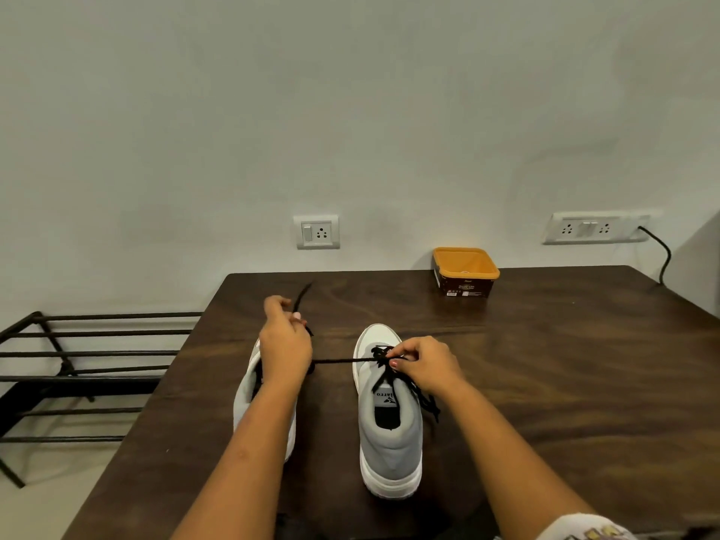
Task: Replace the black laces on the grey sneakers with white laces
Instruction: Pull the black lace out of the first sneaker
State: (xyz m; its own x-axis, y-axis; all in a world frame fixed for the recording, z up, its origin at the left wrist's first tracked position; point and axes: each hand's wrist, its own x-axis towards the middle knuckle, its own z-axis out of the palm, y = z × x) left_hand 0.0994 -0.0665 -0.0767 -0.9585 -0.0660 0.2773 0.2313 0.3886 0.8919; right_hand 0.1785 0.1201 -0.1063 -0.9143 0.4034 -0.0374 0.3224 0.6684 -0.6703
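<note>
Half of the view is taken up by a pale wall; below it a dark wooden worktop is seen, set against that wall. A black metal rack is placed beside the worktop at the left, on a lower level.

A left sneaker and a right sneaker, both grey with white soles, are stood on the worktop side by side and a little apart, heels toward the person and toes toward the wall. The left sneaker is largely covered by the left forearm; the right sneaker is seen whole, with its tongue and opening exposed.

An orange-rimmed tub with a dark label is set near the far edge, well apart from the sneakers; its contents cannot be made out.

The left hand is held above the left sneaker's toe, its fingers curled round a black lace, whose free end is seen sticking out beyond the hand toward the wall. The right hand is laid over the front of the right sneaker, thumb and fingertips pinched on the lacing there. A stretch of the black lace is drawn taut between the two hands, and slack lengths are hung over the right sneaker's outer side.

A single socket plate and a longer socket strip are fixed on the wall, and a black cable is run down from the strip.
</note>
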